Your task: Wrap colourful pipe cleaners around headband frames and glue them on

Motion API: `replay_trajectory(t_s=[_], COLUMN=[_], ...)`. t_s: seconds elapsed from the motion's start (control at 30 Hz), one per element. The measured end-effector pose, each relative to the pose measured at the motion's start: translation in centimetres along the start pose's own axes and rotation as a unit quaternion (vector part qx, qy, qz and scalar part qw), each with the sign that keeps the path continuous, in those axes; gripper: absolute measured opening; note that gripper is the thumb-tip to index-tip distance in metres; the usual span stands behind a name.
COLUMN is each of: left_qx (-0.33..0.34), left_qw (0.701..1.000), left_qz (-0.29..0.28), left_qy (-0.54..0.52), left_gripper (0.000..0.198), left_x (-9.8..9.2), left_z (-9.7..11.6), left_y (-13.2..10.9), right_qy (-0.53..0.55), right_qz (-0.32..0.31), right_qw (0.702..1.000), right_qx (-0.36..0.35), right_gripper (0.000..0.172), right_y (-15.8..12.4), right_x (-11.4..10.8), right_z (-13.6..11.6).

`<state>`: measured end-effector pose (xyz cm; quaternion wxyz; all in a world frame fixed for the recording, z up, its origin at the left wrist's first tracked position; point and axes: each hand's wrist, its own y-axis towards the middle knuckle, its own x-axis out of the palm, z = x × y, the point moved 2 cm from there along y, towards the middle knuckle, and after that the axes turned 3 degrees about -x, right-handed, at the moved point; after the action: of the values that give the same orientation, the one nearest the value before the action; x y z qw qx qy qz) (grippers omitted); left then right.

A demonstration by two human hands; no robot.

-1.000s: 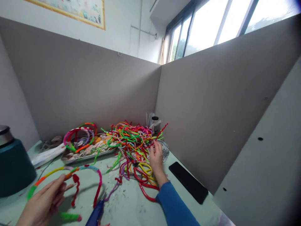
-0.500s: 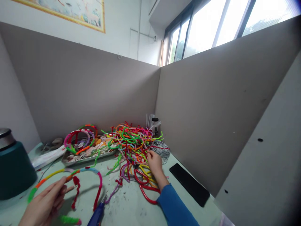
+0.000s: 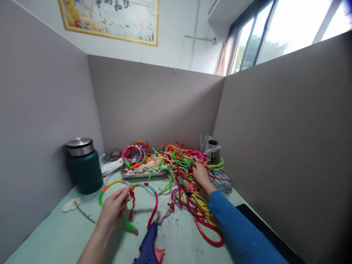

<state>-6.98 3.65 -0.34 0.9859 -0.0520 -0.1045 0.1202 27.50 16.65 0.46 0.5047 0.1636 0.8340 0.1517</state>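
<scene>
My left hand (image 3: 117, 203) pinches a headband-like hoop wrapped in multicoloured pipe cleaners (image 3: 154, 191), raised over the table. A dark red pipe cleaner (image 3: 132, 205) dangles beside those fingers. My right hand (image 3: 202, 176) reaches into a tangled heap of pipe cleaners (image 3: 176, 159), its fingers closed among the strands; exactly which strands they grip is hard to see. In front lies a blue glue gun (image 3: 148, 244) with a red trigger. Red-handled scissors (image 3: 210, 236) rest under my right forearm, partly over yellow pipe cleaners (image 3: 200, 201).
A metal tray (image 3: 143, 176) of small pieces holds finished colourful hoops (image 3: 132, 148). At left stands a teal flask (image 3: 86, 170), with a pale flat piece (image 3: 71, 204) nearby. Coiled wire (image 3: 221, 181), a black-lidded jar (image 3: 212, 151) and a black slab (image 3: 268, 234) are at right. Grey partitions enclose the table.
The view has swung left, bringing the whole flask and more of the glue gun into sight. My right hand has moved slightly up, deeper into the heap. My left hand still holds the hoop.
</scene>
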Motion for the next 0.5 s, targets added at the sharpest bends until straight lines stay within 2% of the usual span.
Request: replay_trajectory(t_s=[0.13,0.27,0.4,0.5], left_qx=[0.005,0.002,-0.003,-0.027], left_qw=[1.000,1.000,1.000,1.000], left_qz=[0.004,-0.006,-0.008,0.008], left_qy=[-0.017,-0.026,-0.021,0.001], left_gripper=[0.038,0.038,0.038,0.040], left_x=[0.1,0.1,0.1,0.1], left_z=[0.0,0.0,0.1,0.1], left_y=[-0.1,-0.1,-0.2,-0.3], right_qy=[-0.029,-0.043,-0.050,-0.045], right_qz=[0.006,-0.006,-0.028,-0.029], right_qw=[0.999,0.999,0.998,0.998], right_qx=[0.021,0.029,0.026,0.011], right_gripper=[0.039,0.031,0.022,0.022], right_y=[1.1,1.4,0.8,-0.5], right_x=[0.6,0.5,0.2,0.1], right_z=[0.3,0.3,-0.1,-0.8])
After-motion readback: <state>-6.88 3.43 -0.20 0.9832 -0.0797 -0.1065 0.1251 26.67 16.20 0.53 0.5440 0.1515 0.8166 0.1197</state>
